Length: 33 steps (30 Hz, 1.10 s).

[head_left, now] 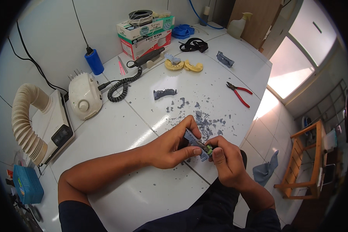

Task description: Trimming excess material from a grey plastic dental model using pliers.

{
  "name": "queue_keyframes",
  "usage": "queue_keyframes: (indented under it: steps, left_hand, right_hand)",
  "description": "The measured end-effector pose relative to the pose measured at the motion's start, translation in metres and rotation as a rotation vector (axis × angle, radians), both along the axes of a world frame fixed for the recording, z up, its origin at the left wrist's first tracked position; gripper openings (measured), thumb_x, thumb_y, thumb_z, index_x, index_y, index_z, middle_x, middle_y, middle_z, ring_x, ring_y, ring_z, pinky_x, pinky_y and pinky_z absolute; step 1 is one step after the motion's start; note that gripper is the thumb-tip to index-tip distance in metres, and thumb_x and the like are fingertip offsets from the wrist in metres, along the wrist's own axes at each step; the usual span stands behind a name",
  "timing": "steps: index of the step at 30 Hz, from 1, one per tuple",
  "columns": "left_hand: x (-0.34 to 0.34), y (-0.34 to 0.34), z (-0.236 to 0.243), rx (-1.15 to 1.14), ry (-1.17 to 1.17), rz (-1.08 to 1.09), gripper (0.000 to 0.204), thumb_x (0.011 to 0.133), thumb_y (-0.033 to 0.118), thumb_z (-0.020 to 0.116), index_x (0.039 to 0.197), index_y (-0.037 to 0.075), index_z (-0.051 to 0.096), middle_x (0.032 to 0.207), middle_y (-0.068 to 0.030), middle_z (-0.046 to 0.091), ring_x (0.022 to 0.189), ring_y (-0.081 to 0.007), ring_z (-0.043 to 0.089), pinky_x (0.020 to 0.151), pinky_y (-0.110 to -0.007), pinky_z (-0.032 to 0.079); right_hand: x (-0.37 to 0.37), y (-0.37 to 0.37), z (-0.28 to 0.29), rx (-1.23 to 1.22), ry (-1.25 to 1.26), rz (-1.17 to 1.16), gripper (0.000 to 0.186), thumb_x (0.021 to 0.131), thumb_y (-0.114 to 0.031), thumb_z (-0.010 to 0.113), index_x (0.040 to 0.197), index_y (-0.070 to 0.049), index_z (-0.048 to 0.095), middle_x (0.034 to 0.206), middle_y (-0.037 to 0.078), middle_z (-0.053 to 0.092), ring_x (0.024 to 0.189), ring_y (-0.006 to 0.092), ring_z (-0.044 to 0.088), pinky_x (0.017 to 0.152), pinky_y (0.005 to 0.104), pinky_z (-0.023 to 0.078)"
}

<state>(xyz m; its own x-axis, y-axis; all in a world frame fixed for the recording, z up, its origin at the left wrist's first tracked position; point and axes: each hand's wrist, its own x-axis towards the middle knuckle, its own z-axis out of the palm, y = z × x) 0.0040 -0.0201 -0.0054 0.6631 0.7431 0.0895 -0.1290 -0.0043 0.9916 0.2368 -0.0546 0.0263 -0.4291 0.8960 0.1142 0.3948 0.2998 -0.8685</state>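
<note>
My left hand (pixel 170 150) is closed around a blue-grey dental model piece (pixel 190 136), gripped between thumb and fingers above the table. My right hand (pixel 230 160) pinches a small green tool (pixel 208 149) against the near end of that piece; its working tip is hidden by the fingers. Broken blue-grey fragments (pixel 207 125) lie scattered just beyond both hands. Farther off rests another blue-grey dental arch (pixel 165 93). Red-handled cutting pliers (pixel 239 92) lie spread on the right side of the table.
Yellow dental casts (pixel 193 66) and a grey model piece (pixel 225 60) lie toward the back. A handpiece (pixel 149 58) rests on a stand, its coiled cord running to a white control box (pixel 85 98). At left stands a hose unit (pixel 58 133); mask boxes (pixel 145 44) are behind.
</note>
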Motion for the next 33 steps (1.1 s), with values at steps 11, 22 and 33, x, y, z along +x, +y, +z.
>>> queue_keyframes:
  steps: [11,22,33]
  left_hand:
    - [0.001,0.003,-0.007,0.021,-0.003,0.0,0.032,0.102,0.017,0.066,0.118,0.008,0.039,0.074,0.0037,0.049,0.062,-0.004,0.043,0.056,-0.023,0.033]
    - [-0.002,0.009,-0.006,-0.003,0.036,0.002,0.029,0.102,0.017,0.065,0.116,0.008,0.042,0.08,0.0014,0.051,0.068,-0.0045,0.043,0.061,-0.025,0.035]
    - [0.0,0.005,0.02,0.202,0.423,0.114,0.029,0.101,0.012,0.065,0.118,0.007,0.042,0.099,-0.0058,0.059,0.084,-0.0096,0.055,0.07,-0.029,0.044]
  right_hand:
    - [-0.002,0.001,-0.009,0.132,-0.083,-0.014,0.045,0.108,-0.039,0.054,0.107,0.005,0.059,0.078,0.02,0.065,0.068,0.0323,0.067,0.067,0.0367,0.052]
    - [0.001,0.004,-0.001,-0.042,-0.098,0.0,0.035,0.108,-0.031,0.054,0.103,0.003,0.058,0.067,0.018,0.059,0.058,0.029,0.06,0.06,0.0378,0.046]
    - [-0.003,0.005,0.012,-0.08,-0.162,-0.062,0.033,0.108,-0.027,0.056,0.099,0.005,0.058,0.064,0.017,0.059,0.056,0.0261,0.059,0.06,0.0388,0.045]
